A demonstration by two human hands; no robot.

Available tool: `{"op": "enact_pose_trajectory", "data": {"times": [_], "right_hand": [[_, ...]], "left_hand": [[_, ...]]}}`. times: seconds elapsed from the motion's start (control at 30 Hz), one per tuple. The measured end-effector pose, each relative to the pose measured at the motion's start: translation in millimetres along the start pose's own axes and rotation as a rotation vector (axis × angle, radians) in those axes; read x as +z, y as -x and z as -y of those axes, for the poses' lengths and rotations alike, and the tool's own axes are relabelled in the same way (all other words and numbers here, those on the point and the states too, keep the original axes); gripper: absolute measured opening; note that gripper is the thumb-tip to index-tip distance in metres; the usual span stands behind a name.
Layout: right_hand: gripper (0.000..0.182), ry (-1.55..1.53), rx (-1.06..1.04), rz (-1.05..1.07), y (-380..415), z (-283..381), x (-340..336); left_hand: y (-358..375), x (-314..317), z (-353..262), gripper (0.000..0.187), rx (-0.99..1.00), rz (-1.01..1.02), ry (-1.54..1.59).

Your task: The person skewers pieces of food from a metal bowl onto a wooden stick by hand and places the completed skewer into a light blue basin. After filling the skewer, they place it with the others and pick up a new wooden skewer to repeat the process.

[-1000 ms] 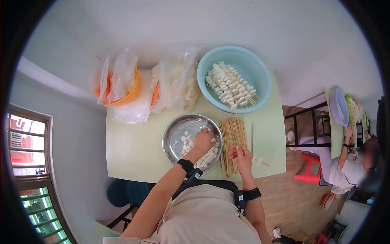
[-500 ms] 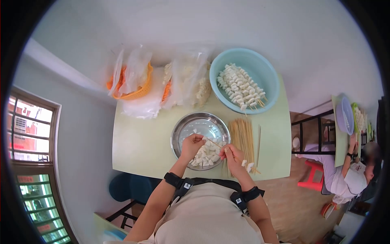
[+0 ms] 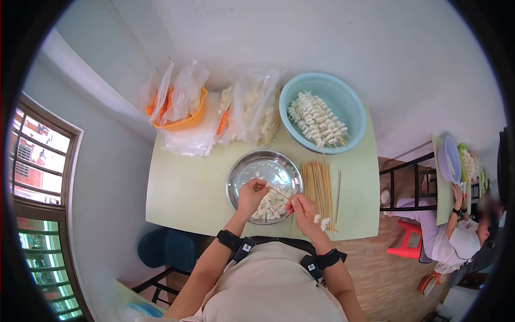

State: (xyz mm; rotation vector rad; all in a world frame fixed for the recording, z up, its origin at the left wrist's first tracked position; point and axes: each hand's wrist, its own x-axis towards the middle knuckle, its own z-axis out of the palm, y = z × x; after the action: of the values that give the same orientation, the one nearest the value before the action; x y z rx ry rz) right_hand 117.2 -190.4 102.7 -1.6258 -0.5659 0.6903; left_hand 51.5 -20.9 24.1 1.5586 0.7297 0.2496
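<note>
My right hand [image 3: 303,210] is closed around a bamboo skewer [image 3: 280,192] that slants across the steel bowl. A few white chunks [image 3: 322,221] are threaded on it beyond the heel of that hand. At the skewer's other end, the pinched fingers of my left hand [image 3: 253,194] hold a small white food chunk, mostly covered by the fingertips. Beneath both hands stands the round steel bowl [image 3: 232,177], with loose cut white chunks [image 3: 271,208] in its near part. Just right of the bowl lies a bundle of bare bamboo skewers [image 3: 317,185].
A light blue basin [image 3: 351,102] at the back right holds filled white skewers [image 3: 317,119]. Plastic bags [image 3: 252,110] and an orange basket [image 3: 188,122] line the back of the table [image 3: 182,198]. Off right, another person [image 3: 456,236] sits near a red stool [image 3: 406,240].
The camera view has shifted slightly. Both hands keep nearly the same pose over the bowl, with the skewer still between them; the right hand sits slightly lower and further left in view.
</note>
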Motion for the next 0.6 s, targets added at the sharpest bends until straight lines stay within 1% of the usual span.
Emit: {"op": "enact_pose_trajectory", "data": {"times": [0.17,0.3,0.43,0.53,0.6], "right_hand": [[0.022,0.020,-0.021,-0.017,1.3,5.2,3.1],[0.021,0.116,-0.031,-0.014,1.3,6.3,6.0],[0.020,0.192,-0.089,-0.006,-0.4,2.0,8.0],[0.020,0.171,-0.099,-0.002,-2.4,-2.4,10.8],[0.020,0.175,-0.091,0.008,-2.8,-2.1,12.3]], "left_hand": [[0.7,-1.3,-4.8,0.017,0.041,-0.009,-0.035],[2.5,-1.3,-9.8,0.016,0.086,-0.040,-0.107],[-0.2,-1.2,-7.2,0.015,0.079,-0.027,-0.084],[0.0,-2.7,-7.7,0.015,0.128,-0.071,-0.095],[4.3,-4.5,-15.1,0.016,0.146,-0.093,-0.166]]}}
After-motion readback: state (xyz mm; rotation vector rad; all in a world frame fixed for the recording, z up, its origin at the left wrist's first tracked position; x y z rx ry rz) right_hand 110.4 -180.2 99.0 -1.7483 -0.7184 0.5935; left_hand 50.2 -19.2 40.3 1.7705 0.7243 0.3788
